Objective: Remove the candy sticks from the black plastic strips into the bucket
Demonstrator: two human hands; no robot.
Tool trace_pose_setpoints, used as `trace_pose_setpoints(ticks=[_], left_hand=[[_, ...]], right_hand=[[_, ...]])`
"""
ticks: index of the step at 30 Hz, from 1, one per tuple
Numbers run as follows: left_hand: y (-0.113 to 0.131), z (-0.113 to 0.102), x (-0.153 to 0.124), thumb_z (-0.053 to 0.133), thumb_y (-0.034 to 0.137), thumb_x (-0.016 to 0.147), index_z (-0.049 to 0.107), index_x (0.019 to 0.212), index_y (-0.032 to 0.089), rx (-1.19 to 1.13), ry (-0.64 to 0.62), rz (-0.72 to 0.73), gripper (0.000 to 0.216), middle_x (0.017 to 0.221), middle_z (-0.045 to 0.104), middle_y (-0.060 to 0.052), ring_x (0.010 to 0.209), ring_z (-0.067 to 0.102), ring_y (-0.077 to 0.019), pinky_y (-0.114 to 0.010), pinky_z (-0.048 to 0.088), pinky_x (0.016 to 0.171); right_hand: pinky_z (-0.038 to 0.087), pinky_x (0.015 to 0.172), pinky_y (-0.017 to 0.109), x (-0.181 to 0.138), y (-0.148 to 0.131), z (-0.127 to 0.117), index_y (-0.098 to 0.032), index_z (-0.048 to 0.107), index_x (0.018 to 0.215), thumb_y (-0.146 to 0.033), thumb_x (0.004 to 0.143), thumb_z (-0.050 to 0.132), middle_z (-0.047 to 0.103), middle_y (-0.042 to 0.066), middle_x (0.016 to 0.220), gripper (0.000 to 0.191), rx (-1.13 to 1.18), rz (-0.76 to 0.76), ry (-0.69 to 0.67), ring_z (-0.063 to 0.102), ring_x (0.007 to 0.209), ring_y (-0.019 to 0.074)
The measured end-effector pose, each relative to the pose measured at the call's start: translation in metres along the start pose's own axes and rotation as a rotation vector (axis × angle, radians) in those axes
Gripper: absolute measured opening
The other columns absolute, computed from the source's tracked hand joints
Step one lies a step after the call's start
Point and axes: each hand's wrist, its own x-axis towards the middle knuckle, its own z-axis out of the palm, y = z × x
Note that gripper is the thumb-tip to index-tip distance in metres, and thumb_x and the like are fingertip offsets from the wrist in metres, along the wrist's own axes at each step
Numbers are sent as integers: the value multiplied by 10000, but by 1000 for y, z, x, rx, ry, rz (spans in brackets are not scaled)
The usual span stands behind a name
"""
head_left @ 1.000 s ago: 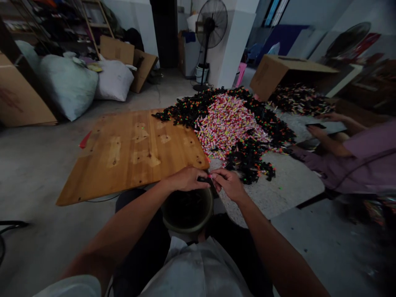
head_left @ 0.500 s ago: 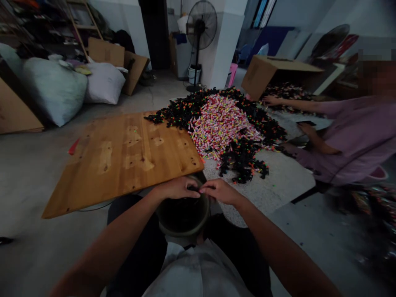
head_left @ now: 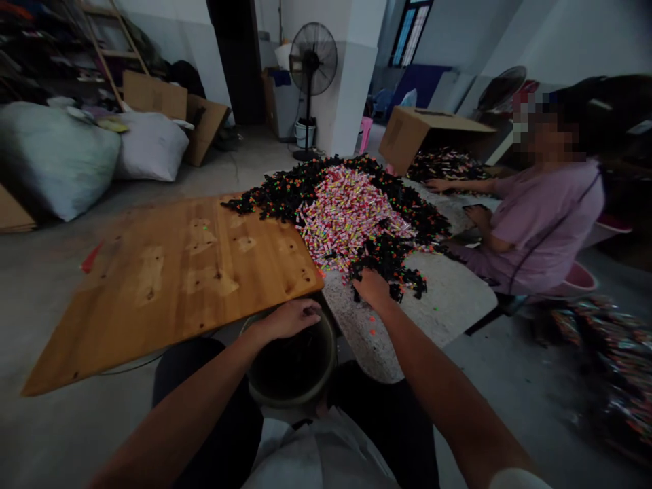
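Observation:
My left hand hangs over the dark round bucket between my knees. Its fingers are curled inward, and whatever they hold is too dark to make out. My right hand reaches to the near edge of the heap, fingers bent down around small black plastic pieces with orange and green tips. Beside them lies a large mound of small pink-and-white printed tubes. Two small orange bits rest on the speckled grey tabletop near my right wrist.
A wooden board adjoins on the left. Across the grey table a person in a pink shirt sits near an open cardboard box. Behind stand a fan and stuffed sacks. More bagged goods lie right.
My hands have come apart: the right has moved forward to the black pieces, while the left stays over the bucket. Two orange bits now show on the tabletop. The view has turned slightly right.

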Motion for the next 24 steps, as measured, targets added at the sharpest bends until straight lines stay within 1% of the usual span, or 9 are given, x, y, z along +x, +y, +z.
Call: trace_pose_setpoints(ticks=[3, 6, 9, 11, 13, 16, 18, 21, 24], left_hand=[[11, 5, 9, 560, 321, 953, 588, 1323, 174, 75, 217, 61, 399, 1220, 701, -121, 1123, 662, -233, -389, 509, 1011], [30, 6, 13, 610, 240, 898, 492, 1440, 172, 404, 397, 227, 558, 1510, 494, -172, 1441, 408, -318, -532, 306, 1205], [41, 6, 15, 625, 223, 888, 474, 1451, 153, 673, 287, 341, 587, 1520, 479, -188, 1472, 355, -354, -597, 173, 1240], [38, 7, 16, 567, 198, 926, 517, 1396, 150, 726, 219, 319, 475, 1367, 611, -178, 1347, 517, -316, -570, 248, 1217], [28, 8, 15, 504, 175, 959, 542, 1362, 155, 697, 224, 260, 405, 1240, 680, -160, 1208, 621, -279, -515, 365, 1158], [14, 6, 9, 469, 233, 990, 566, 1332, 165, 478, 315, 157, 362, 1087, 725, -131, 1025, 692, -253, -433, 495, 1011], [12, 4, 3, 448, 342, 1014, 577, 1282, 156, 172, 304, 84, 351, 852, 723, -78, 818, 706, -217, -362, 548, 848], [17, -1, -4, 431, 516, 1007, 513, 1256, 154, -394, 156, -9, 447, 634, 644, 5, 569, 648, -163, -269, 525, 617], [23, -7, -9, 499, 607, 957, 444, 1224, 184, -730, 80, -58, 504, 702, 693, -10, 505, 643, -149, -241, 499, 539]], right_hand=[[476, 922, 331, -13, 1, 3, -169, 675, 1195, -354, 918, 630, 715, 146, 1149, 336, 139, -178, 29, 663, 1072, 268], [494, 867, 314, -30, -4, 4, -188, 701, 1107, -282, 865, 688, 746, 76, 1027, 260, 373, -479, -160, 671, 928, 219], [512, 765, 285, -41, -11, 6, -171, 706, 989, -237, 842, 676, 738, 37, 924, 164, 600, -659, -434, 646, 792, 170], [504, 648, 253, -39, -13, 8, -170, 699, 989, -280, 878, 635, 726, 26, 872, 169, 695, -641, -617, 623, 688, 143], [483, 567, 237, -29, -14, 9, -176, 695, 1069, -329, 939, 556, 729, 34, 882, 244, 706, -533, -660, 612, 625, 133], [518, 685, 253, -7, -14, 9, -180, 688, 1183, -273, 979, 482, 733, 79, 1051, 305, 488, -342, -317, 670, 768, 156], [512, 842, 271, 7, -14, 9, -182, 695, 1208, -236, 969, 502, 689, 113, 1200, 312, 211, -280, -100, 678, 962, 190], [473, 954, 281, 20, -18, 5, -185, 711, 1197, -261, 978, 510, 611, 142, 1327, 307, -117, -307, -85, 646, 1121, 224], [475, 940, 285, 26, -21, -1, -157, 710, 1178, -230, 968, 516, 617, 165, 1302, 295, -198, -343, -141, 658, 1098, 238]])
